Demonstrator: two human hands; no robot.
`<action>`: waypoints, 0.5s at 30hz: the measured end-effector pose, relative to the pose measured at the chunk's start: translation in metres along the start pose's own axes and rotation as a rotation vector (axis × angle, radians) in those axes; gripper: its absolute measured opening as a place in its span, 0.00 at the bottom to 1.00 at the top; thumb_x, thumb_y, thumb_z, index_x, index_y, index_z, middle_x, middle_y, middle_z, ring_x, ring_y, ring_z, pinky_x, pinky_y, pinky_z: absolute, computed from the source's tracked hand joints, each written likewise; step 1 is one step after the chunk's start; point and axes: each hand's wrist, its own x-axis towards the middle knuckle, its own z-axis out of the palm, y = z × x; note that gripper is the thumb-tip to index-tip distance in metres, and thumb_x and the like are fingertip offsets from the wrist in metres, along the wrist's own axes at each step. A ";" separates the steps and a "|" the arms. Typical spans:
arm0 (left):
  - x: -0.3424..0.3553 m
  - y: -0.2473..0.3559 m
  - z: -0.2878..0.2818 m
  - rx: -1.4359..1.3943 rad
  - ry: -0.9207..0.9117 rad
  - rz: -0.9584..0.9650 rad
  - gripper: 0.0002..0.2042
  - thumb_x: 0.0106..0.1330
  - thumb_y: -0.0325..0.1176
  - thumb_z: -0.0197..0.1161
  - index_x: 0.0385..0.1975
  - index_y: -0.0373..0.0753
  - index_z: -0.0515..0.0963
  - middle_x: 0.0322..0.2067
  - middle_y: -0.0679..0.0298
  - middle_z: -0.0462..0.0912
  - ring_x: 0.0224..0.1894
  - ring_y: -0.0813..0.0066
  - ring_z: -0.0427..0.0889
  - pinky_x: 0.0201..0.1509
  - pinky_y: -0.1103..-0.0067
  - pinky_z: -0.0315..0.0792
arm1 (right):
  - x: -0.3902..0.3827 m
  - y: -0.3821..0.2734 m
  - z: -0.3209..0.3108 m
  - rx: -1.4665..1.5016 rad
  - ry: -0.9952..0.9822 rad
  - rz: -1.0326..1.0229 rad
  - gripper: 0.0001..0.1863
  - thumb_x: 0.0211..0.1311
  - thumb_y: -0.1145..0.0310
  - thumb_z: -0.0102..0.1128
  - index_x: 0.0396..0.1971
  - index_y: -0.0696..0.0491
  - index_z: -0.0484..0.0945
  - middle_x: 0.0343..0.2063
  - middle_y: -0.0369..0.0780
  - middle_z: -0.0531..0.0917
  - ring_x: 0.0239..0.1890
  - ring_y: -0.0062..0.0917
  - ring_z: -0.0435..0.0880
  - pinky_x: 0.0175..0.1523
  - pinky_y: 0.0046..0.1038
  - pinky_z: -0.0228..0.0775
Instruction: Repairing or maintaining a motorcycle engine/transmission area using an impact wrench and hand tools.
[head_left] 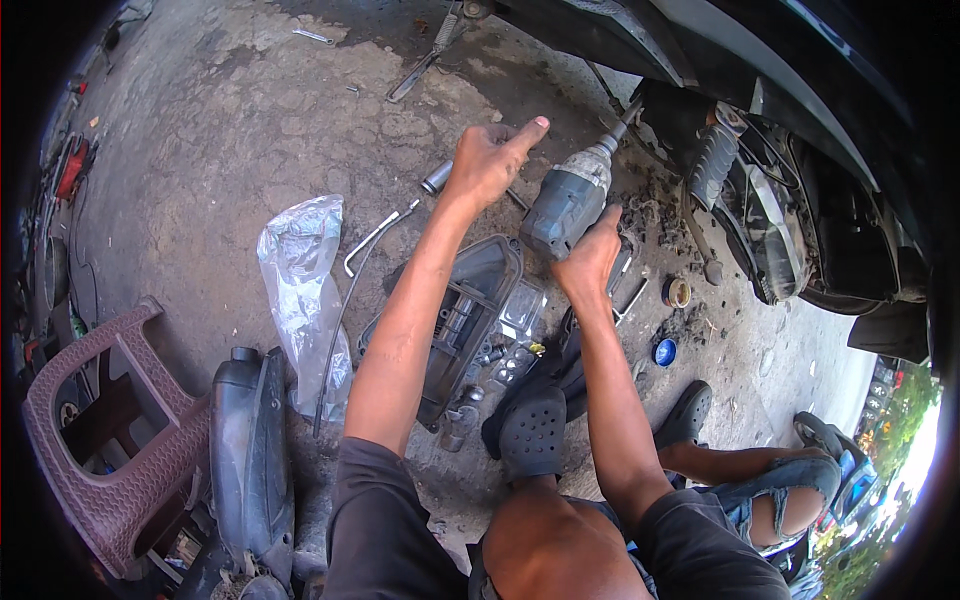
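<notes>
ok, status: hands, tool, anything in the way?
Right hand grips power driver, bit toward motorbike, contact unclear. Left hand raised alongside, one digit out. Plastic bag on ground, out of the way.

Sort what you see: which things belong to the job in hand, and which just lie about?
Seemingly in the job:
power tool, in the right hand
dark machine near its bit

Apparently just lying about:
clear plastic bag
brown chair
far spanner

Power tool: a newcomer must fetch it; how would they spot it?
Find the dark vehicle at upper right. Just left of it, the person's right hand grips the power tool: a bulky grey body with a slim shaft. Unlike the thin wrench on the ground, it is thick and held.
</notes>
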 end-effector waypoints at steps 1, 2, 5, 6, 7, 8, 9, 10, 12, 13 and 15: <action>0.001 -0.002 0.000 0.001 0.000 0.000 0.27 0.58 0.52 0.64 0.07 0.37 0.70 0.09 0.72 0.64 0.16 0.83 0.61 0.21 0.78 0.56 | -0.001 -0.004 -0.002 -0.059 0.019 -0.034 0.30 0.53 0.64 0.65 0.48 0.68 0.64 0.36 0.47 0.81 0.37 0.30 0.82 0.44 0.31 0.73; 0.003 -0.002 -0.002 -0.006 0.009 0.016 0.26 0.58 0.51 0.64 0.07 0.37 0.70 0.10 0.72 0.65 0.17 0.83 0.61 0.21 0.78 0.57 | -0.002 -0.009 -0.004 -0.057 0.017 -0.034 0.30 0.53 0.64 0.65 0.48 0.68 0.64 0.36 0.47 0.81 0.37 0.30 0.82 0.44 0.31 0.73; 0.004 0.000 -0.006 -0.005 -0.016 0.002 0.24 0.58 0.51 0.63 0.11 0.37 0.72 0.12 0.73 0.64 0.19 0.83 0.62 0.24 0.78 0.58 | -0.002 -0.011 -0.005 -0.016 0.030 -0.075 0.36 0.42 0.64 0.72 0.46 0.69 0.64 0.34 0.51 0.81 0.38 0.36 0.83 0.44 0.32 0.73; 0.004 0.004 -0.006 0.000 -0.051 -0.027 0.23 0.58 0.52 0.63 0.14 0.37 0.74 0.15 0.75 0.63 0.22 0.82 0.61 0.27 0.79 0.58 | 0.000 -0.004 -0.003 -0.055 0.048 -0.080 0.37 0.39 0.65 0.73 0.46 0.69 0.63 0.33 0.52 0.81 0.38 0.39 0.83 0.44 0.33 0.73; 0.005 0.006 -0.005 -0.003 -0.052 -0.027 0.23 0.58 0.52 0.63 0.14 0.37 0.74 0.15 0.75 0.63 0.22 0.82 0.61 0.27 0.79 0.58 | 0.003 0.002 -0.003 -0.095 0.065 -0.085 0.39 0.37 0.66 0.74 0.46 0.69 0.62 0.33 0.54 0.81 0.38 0.41 0.83 0.45 0.34 0.73; 0.007 0.007 -0.007 0.008 -0.056 -0.004 0.23 0.58 0.53 0.63 0.17 0.35 0.76 0.15 0.73 0.66 0.22 0.81 0.64 0.28 0.78 0.60 | 0.004 0.003 -0.004 -0.094 0.060 -0.087 0.39 0.37 0.66 0.74 0.46 0.69 0.62 0.33 0.54 0.81 0.38 0.41 0.83 0.45 0.34 0.73; 0.009 0.007 -0.008 0.017 -0.061 0.019 0.25 0.58 0.54 0.63 0.20 0.32 0.79 0.15 0.71 0.69 0.23 0.79 0.67 0.29 0.78 0.63 | 0.005 0.005 -0.007 -0.131 0.050 -0.052 0.39 0.36 0.66 0.74 0.47 0.69 0.62 0.32 0.54 0.81 0.38 0.43 0.83 0.45 0.35 0.72; 0.011 0.007 -0.007 0.016 -0.057 0.016 0.25 0.58 0.54 0.63 0.20 0.32 0.79 0.15 0.71 0.69 0.23 0.79 0.67 0.29 0.78 0.63 | 0.006 0.005 -0.009 -0.169 0.040 -0.017 0.40 0.36 0.67 0.74 0.47 0.69 0.61 0.32 0.55 0.81 0.38 0.44 0.83 0.45 0.36 0.72; 0.017 0.004 -0.002 0.029 -0.021 0.057 0.28 0.56 0.57 0.63 0.29 0.29 0.82 0.16 0.65 0.74 0.24 0.75 0.71 0.31 0.75 0.66 | 0.003 0.003 -0.009 -0.165 0.048 -0.031 0.39 0.36 0.67 0.74 0.46 0.69 0.61 0.32 0.56 0.81 0.38 0.46 0.82 0.46 0.37 0.72; 0.023 0.004 0.002 0.029 -0.011 0.053 0.28 0.56 0.57 0.63 0.29 0.29 0.82 0.16 0.65 0.74 0.24 0.75 0.71 0.31 0.75 0.66 | 0.002 0.000 -0.008 -0.160 0.060 -0.044 0.39 0.36 0.68 0.74 0.46 0.69 0.60 0.33 0.57 0.80 0.39 0.48 0.82 0.46 0.38 0.72; 0.039 0.006 0.024 0.185 -0.153 0.057 0.27 0.55 0.55 0.65 0.17 0.30 0.80 0.14 0.60 0.76 0.19 0.71 0.75 0.27 0.73 0.68 | 0.003 0.000 -0.008 -0.173 0.036 -0.029 0.37 0.37 0.68 0.73 0.45 0.68 0.61 0.33 0.58 0.80 0.40 0.51 0.81 0.46 0.39 0.71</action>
